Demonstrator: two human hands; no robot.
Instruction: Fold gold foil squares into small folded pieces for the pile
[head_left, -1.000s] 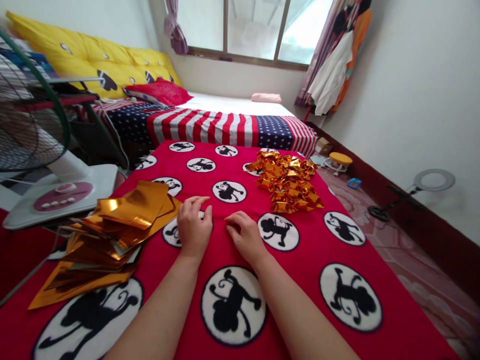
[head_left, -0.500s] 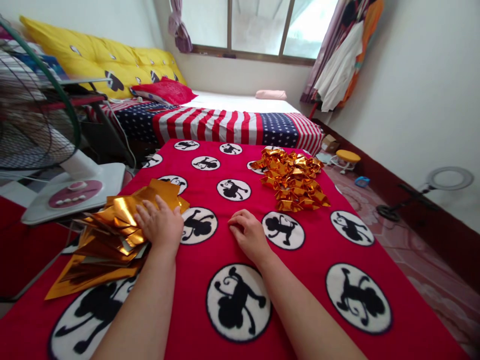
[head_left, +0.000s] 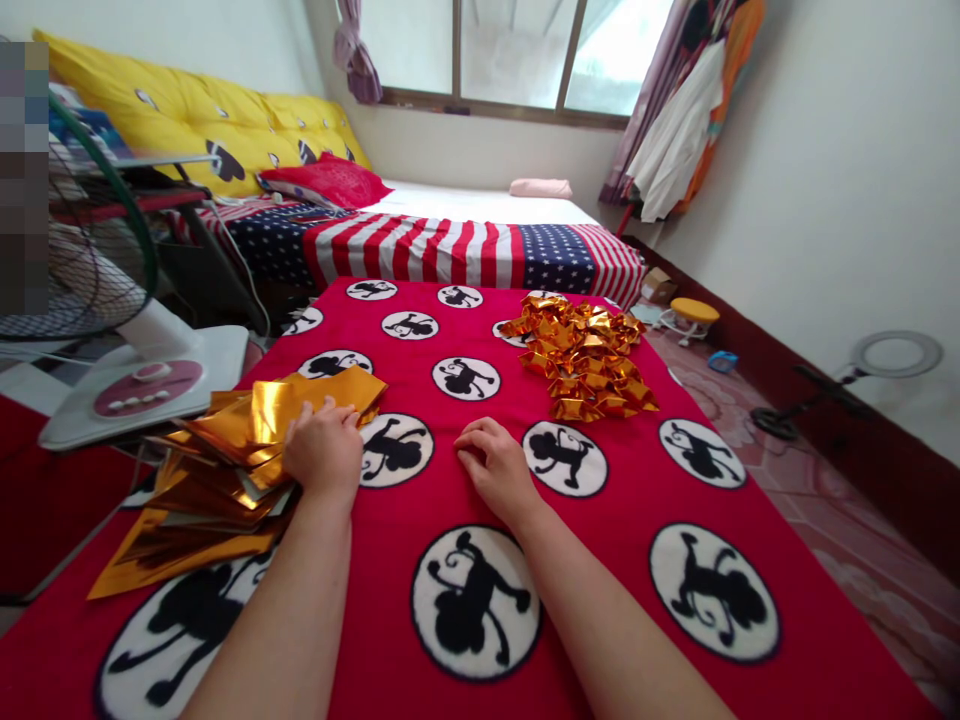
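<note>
A loose stack of shiny gold paper sheets point(head_left: 217, 480) lies on the left of the red cloth point(head_left: 600, 540) with black monkey figures in white circles. My left hand point(head_left: 324, 445) is on the right edge of this stack, its fingers bent and touching the top sheet, part of which it hides. Over the middle of the cloth rests my right hand point(head_left: 491, 462), with its fingers curled together and no object visible in them. Folded gold paper pieces point(head_left: 592, 355) form a heap at the far right of the cloth.
To the left stands a fan with a white base point(head_left: 150, 385). Behind the cloth is a bed point(head_left: 450, 250) with a red pillow point(head_left: 330, 182) and a yellow cushion point(head_left: 187, 120). A yellow stool point(head_left: 694, 311) and a ring light point(head_left: 896, 355) are on the right.
My left hand has bent its fingers and turned slightly to the right. The top gold sheet has shifted to the right with it. My right hand has stayed in place.
</note>
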